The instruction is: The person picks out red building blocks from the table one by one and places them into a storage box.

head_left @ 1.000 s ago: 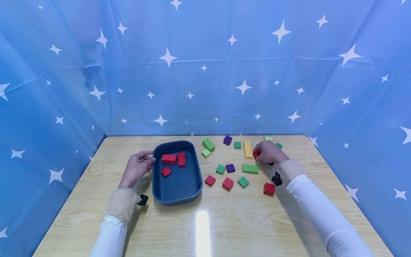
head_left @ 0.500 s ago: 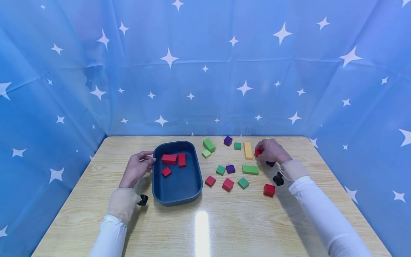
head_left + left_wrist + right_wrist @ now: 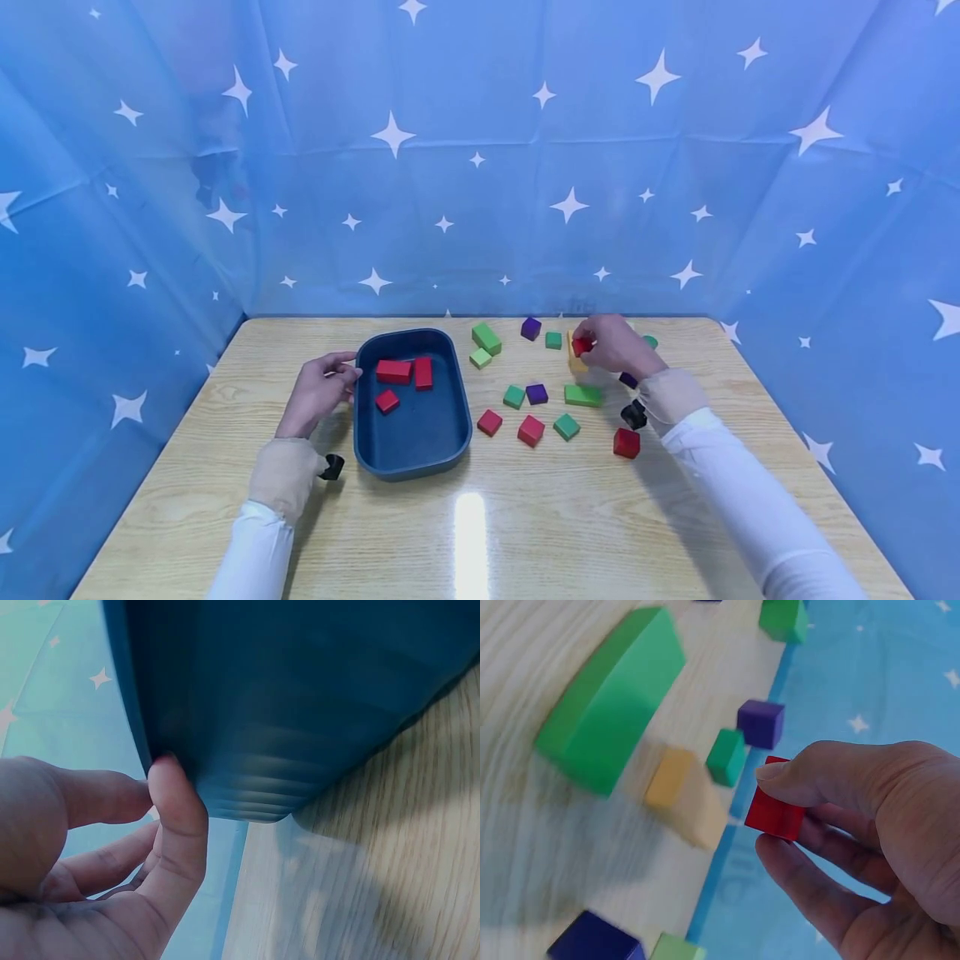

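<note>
Between thumb and fingers, my right hand [image 3: 613,343] pinches a small red block [image 3: 776,811]. In the head view it overlaps the yellow block [image 3: 577,365], which shows beside the red one in the right wrist view. At the left, my left hand [image 3: 318,396] holds the rim of a dark blue plastic bin [image 3: 300,697] between thumb and finger. Inside the bin lie three red blocks: one long [image 3: 394,372], one upright in view [image 3: 423,373] and one smaller [image 3: 387,402].
Right of the bin, red blocks [image 3: 531,431] lie near green [image 3: 567,427] and purple blocks [image 3: 536,394]. A long green block [image 3: 583,396] is below the right hand. Another red block [image 3: 627,443] sits near the right forearm. A starred blue curtain [image 3: 480,208] hangs behind the table.
My right hand has moved left with the red block, from right of the yellow block to over it. The left hand stays at the bin's rim.
</note>
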{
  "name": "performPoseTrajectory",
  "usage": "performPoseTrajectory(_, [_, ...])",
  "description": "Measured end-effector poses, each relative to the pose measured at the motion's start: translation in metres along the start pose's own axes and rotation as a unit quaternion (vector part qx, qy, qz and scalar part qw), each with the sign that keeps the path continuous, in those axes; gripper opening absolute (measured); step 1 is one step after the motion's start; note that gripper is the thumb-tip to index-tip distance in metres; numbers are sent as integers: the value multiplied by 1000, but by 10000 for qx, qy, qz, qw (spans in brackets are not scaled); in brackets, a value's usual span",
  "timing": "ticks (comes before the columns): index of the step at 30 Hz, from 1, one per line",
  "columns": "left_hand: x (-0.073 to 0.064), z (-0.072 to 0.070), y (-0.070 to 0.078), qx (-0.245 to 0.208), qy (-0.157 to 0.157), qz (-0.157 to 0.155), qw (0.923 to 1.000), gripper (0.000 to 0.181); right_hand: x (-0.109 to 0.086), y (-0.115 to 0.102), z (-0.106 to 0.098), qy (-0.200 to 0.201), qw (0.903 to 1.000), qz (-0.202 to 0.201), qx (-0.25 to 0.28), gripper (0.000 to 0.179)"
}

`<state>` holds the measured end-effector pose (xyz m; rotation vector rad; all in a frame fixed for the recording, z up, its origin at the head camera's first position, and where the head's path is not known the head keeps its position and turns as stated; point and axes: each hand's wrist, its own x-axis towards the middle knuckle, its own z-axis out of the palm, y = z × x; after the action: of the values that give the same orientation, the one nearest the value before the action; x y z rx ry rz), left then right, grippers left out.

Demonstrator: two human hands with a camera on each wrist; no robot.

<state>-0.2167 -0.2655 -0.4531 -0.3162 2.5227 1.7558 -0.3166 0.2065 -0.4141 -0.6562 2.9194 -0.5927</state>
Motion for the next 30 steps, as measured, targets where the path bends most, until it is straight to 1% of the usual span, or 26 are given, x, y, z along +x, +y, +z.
performPoseTrajectory(6, [-1,-1,-2,-66,-28,55,10000,43,7,-24,1,62,9995,-302,17,24])
performPoseTrajectory(11, [-1,0,-2,-73,-2,-24,10000,42,15,-50,1,171,9982,-577,4,26])
performPoseTrajectory(14, [-1,1,-2,-87,3,-42,10000,42,20,-65,3,194,9965,-807,-35,26])
performPoseTrajectory(18, [-1,0,-2,-107,-31,11,9999,43,26,-82,7,202,9933,-1133,-117,23])
performPoseTrajectory(21, [-1,0,-1,-104,-54,40,9999,44,29,-95,10,180,9915,-1278,-164,24])
performPoseTrajectory(30, [-2,0,0,-37,-35,26,10000,44,42,-138,24,-16,9887,-1487,-198,25])
